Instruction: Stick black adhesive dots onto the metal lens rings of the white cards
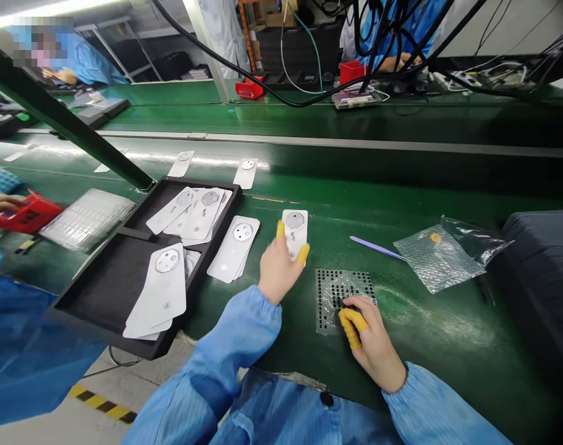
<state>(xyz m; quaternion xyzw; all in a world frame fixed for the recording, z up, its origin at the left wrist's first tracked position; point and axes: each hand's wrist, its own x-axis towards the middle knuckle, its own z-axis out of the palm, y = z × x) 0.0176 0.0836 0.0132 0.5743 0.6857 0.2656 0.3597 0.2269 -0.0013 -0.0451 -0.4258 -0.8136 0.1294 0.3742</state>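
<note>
My left hand (280,264) has yellow finger cots on and spans a white phone back panel (295,224) with a round grey camera area, its thumb and a finger at the panel's two sides. My right hand (367,327), also in yellow cots, bends its fingers together over a clear sheet (325,321) of small black dots. Whatever may be between those fingertips is too small to make out. Left of my left hand, a short stack of similar white panels (233,250) lies on the green bench.
A black tray (100,296) holds more white panels (160,284). Purple tweezers (376,247) and a clear bubble bag (436,253) lie to the right, near a dark stack (541,278). Single panels (246,173) rest farther back. At left, a co-worker's hand (3,204) touches a red bin (31,213).
</note>
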